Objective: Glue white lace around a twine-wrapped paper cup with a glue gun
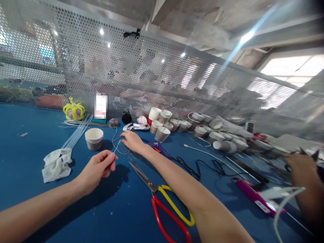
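My left hand [102, 163] is closed in a pinch on a thin pale strand [116, 147] that rises from the fingertips toward my right hand. My right hand [132, 140] reaches across to the strand's upper end, its fingers curled on grey yarn [113, 136]. That yarn loops loosely over the blue table and leads back to a small grey yarn ball [114, 122]. Just beyond my left hand stands a white-lined cup [94, 138]. Scissors [152, 185] with one red and one yellow handle lie below my right forearm, blades pointing away.
Crumpled white tissue [57, 165] and clear thin sticks [79, 131] lie left. A yellow yarn piece [74, 109], a black ball [126, 118] and several cups [162, 133] line the perforated screen. A blue glue gun [159, 148], cables and a purple tool [258, 197] lie right, near another person's hand [301, 163].
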### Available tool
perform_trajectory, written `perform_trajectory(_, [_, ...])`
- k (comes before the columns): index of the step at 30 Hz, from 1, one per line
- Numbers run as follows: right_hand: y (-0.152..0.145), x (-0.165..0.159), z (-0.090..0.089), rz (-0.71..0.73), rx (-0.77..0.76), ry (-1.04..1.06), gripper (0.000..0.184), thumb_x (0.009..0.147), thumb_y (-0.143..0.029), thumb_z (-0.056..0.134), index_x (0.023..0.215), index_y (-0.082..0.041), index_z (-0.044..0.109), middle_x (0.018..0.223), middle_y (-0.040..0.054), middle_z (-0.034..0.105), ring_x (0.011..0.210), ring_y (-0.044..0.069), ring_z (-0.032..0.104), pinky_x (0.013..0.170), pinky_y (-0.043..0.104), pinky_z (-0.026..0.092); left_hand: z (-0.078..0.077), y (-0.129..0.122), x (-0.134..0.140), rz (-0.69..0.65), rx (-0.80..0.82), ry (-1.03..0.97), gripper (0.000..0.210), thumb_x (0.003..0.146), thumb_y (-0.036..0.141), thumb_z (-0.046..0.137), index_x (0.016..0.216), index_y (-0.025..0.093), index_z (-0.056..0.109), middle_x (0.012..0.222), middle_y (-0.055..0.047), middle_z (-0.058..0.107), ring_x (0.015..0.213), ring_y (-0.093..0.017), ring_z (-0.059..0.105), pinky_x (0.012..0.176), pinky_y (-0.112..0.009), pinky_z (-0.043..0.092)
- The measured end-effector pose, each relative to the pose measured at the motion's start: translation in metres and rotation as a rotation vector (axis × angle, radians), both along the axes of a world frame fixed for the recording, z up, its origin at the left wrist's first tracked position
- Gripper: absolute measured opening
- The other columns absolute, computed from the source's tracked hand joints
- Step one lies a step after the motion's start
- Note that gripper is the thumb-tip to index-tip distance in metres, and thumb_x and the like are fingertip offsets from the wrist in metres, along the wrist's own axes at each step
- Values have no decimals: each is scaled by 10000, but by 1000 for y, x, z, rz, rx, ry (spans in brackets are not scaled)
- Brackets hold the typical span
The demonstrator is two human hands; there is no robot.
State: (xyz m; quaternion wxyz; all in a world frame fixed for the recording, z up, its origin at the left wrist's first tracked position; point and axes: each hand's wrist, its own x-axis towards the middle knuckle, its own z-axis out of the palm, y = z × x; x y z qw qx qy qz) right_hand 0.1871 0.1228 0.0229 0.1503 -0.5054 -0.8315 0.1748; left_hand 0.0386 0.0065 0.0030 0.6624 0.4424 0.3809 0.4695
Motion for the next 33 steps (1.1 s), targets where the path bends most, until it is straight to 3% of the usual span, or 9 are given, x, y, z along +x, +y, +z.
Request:
perform_trajectory(5, [33,-31,-10,78,-96,-144,270,875,-284,499,1117,-166,524,1130,76,544,944,191,567,788,385,483,0,1,-1,-31,8,27,357,712,484,610,733,147,494,486,74,472,372,-15,221,394,-196,100])
perform_trajectory(10, [32,-32,-5,43,-135,-70,268,874,-286,501,1111,-164,528,1127,73,546,941,193,568,784,382,486,6,5,-6,-20,19,4,348,710,472,616,729,146,496,493,69,483,366,-11,223,392,-193,103])
perform_trajectory(12, [22,-23,3,5,-113,22,255,872,-276,505,1089,-144,534,1073,72,567,894,179,581,751,368,496,10,6,-9,12,33,-13,338,704,457,628,738,148,494,493,70,488,366,-10,229,391,-187,110])
perform_trajectory(16, [-18,-7,24,-32,-94,273,191,880,-195,441,1021,-94,519,734,11,585,591,95,561,562,251,495,15,9,-13,93,75,-30,323,680,409,668,777,156,492,502,78,477,377,-13,255,393,-174,135])
perform_trajectory(19, [-57,-2,35,-11,-111,435,240,852,-193,454,1082,-141,495,727,-15,565,577,74,552,519,208,481,16,7,-11,128,121,-10,320,663,380,690,801,154,509,519,89,441,388,-18,273,395,-173,165])
perform_trajectory(24, [-106,-5,34,45,-342,946,107,738,-236,593,804,-153,594,620,-28,563,507,66,530,498,209,459,18,-4,-4,94,211,49,304,660,379,694,762,154,517,560,76,458,409,-25,283,398,-179,188])
perform_trajectory(30, [-131,-6,28,-73,-300,995,95,718,-228,618,751,-158,564,586,-39,568,470,63,526,477,204,447,23,-15,-2,-37,178,52,307,630,356,715,682,156,489,515,64,497,394,-28,297,384,-174,178])
perform_trajectory(33, [-138,-3,27,-79,-302,1049,140,704,-202,624,835,-165,592,645,-36,564,524,69,548,492,201,467,25,-18,-2,-50,164,71,290,609,331,724,659,159,496,520,60,507,398,-34,322,382,-173,192])
